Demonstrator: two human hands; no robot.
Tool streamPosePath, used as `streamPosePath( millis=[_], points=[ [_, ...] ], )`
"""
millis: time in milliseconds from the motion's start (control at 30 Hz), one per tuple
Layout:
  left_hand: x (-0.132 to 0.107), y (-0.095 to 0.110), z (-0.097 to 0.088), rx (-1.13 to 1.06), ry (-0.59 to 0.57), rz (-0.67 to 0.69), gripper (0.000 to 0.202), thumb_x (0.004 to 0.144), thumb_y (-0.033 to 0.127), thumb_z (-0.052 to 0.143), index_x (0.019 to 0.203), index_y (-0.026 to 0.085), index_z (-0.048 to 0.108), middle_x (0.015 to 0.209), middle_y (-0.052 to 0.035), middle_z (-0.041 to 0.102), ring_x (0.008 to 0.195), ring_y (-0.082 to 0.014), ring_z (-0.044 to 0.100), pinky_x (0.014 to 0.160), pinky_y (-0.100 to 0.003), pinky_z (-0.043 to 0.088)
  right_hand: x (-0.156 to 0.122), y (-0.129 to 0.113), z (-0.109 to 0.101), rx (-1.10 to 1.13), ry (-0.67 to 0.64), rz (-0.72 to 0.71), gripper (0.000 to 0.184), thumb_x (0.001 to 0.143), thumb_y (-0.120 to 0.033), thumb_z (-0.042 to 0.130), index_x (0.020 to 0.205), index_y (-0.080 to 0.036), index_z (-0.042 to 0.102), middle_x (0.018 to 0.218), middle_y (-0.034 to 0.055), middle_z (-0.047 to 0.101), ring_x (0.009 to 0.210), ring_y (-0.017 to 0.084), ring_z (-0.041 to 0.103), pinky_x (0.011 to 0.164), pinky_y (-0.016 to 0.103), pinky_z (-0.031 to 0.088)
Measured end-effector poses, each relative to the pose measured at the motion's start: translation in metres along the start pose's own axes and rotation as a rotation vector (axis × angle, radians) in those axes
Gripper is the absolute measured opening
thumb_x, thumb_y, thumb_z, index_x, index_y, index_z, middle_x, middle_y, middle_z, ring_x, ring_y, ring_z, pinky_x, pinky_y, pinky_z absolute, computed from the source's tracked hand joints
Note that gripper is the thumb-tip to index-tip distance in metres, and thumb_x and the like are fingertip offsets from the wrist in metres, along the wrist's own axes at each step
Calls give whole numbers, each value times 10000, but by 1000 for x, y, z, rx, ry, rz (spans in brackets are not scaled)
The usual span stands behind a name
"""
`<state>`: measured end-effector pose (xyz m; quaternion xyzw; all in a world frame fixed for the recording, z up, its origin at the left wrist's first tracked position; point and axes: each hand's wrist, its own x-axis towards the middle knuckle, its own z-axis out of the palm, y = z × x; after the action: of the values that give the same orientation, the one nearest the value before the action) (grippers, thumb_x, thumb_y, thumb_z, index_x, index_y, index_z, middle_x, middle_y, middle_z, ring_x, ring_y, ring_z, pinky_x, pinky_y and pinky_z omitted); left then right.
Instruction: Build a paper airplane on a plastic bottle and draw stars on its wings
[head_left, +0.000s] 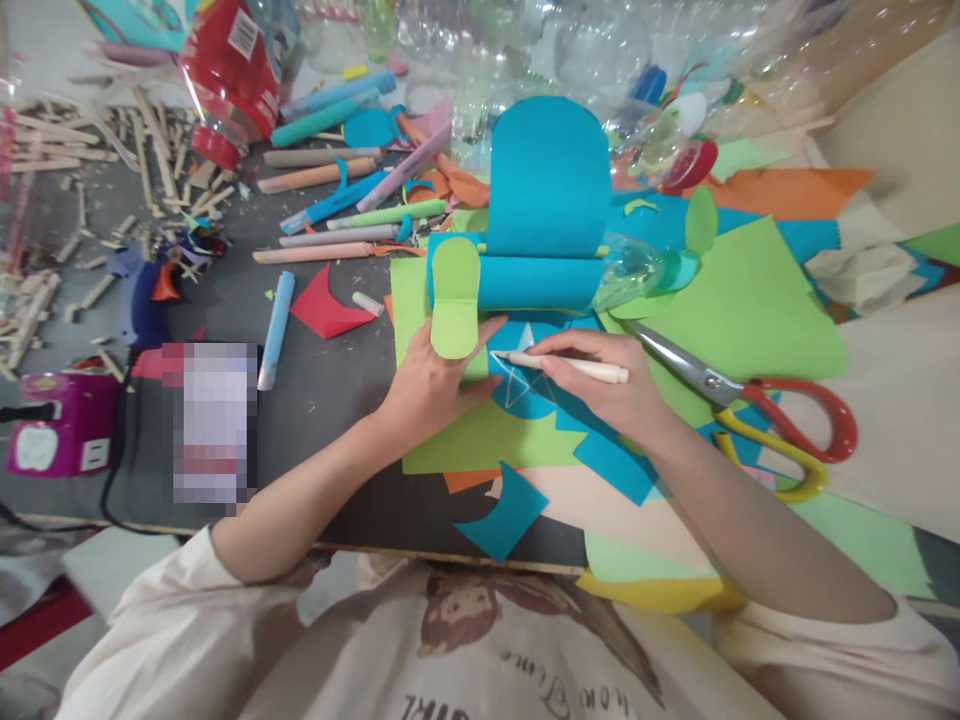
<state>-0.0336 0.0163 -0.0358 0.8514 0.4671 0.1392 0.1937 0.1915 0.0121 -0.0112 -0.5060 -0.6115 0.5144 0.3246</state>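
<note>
My right hand (pixel 611 380) grips a white marker (pixel 592 368), its tip on a blue paper piece (pixel 534 395). A star drawn in pale lines shows on that piece, partly covered by my fingers. With fingers apart, my left hand (pixel 427 385) lies at the piece's left edge, thumb and index finger touching it. Just beyond is a bottle (pixel 637 272) wrapped in blue paper, with a round-topped blue flap (pixel 550 180) standing on it. A light green rounded strip (pixel 455 300) on the wrapped bottle overhangs my left hand. Green paper (pixel 435 445) lies underneath.
Scissors (pixel 720 385) with red and yellow handles lie right of my right hand. Several markers (pixel 337 215), a red paper scrap (pixel 328 305) and a blurred-out phone-like object (pixel 214 425) are leftward. Wooden sticks (pixel 154 140) and clear plastic bottles (pixel 517 50) fill the back.
</note>
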Motion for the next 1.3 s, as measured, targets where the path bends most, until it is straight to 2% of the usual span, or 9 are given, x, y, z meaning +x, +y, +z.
streamPosePath(
  millis=[333, 533, 700, 1100, 1300],
  points=[
    [-1, -1, 0, -9, 12, 10, 534, 907, 399, 614, 1403, 231, 512, 1337, -141, 594, 1256, -338, 546, 1053, -478, 463, -1, 0, 1, -17, 24, -18, 171, 828, -338, 657, 815, -192, 745, 670, 6, 695, 507, 106, 526, 442, 240, 343],
    [-1, -1, 0, 13, 9, 13, 545, 912, 392, 611, 1418, 222, 499, 1340, -149, 601, 1248, -339, 555, 1047, -485, 467, 0, 0, 0, -5, 23, -31, 172, 828, -341, 661, 800, -191, 740, 695, 16, 710, 537, 122, 562, 453, 247, 356],
    [-1, -3, 2, 15, 49, 67, 544, 922, 399, 597, 1414, 192, 494, 1347, -155, 600, 1239, -346, 566, 1033, -480, 477, -1, 0, -1, -19, 18, -15, 194, 830, -366, 656, 797, -192, 736, 680, 14, 699, 543, 123, 558, 459, 248, 354],
    [-1, -6, 4, 0, 70, 79, 543, 935, 411, 579, 1434, 228, 467, 1363, -134, 592, 1256, -321, 566, 1047, -466, 476, 0, 0, -1, -33, 23, -28, 183, 827, -347, 629, 781, -193, 717, 661, 10, 692, 516, 117, 539, 452, 245, 358],
    [-2, -5, 3, 17, 66, 74, 555, 926, 390, 593, 1434, 200, 476, 1354, -155, 593, 1221, -358, 575, 1012, -499, 495, 0, -1, -1, -32, 39, -20, 168, 810, -327, 642, 758, -188, 722, 638, 8, 687, 505, 114, 532, 446, 244, 348]
  ],
)
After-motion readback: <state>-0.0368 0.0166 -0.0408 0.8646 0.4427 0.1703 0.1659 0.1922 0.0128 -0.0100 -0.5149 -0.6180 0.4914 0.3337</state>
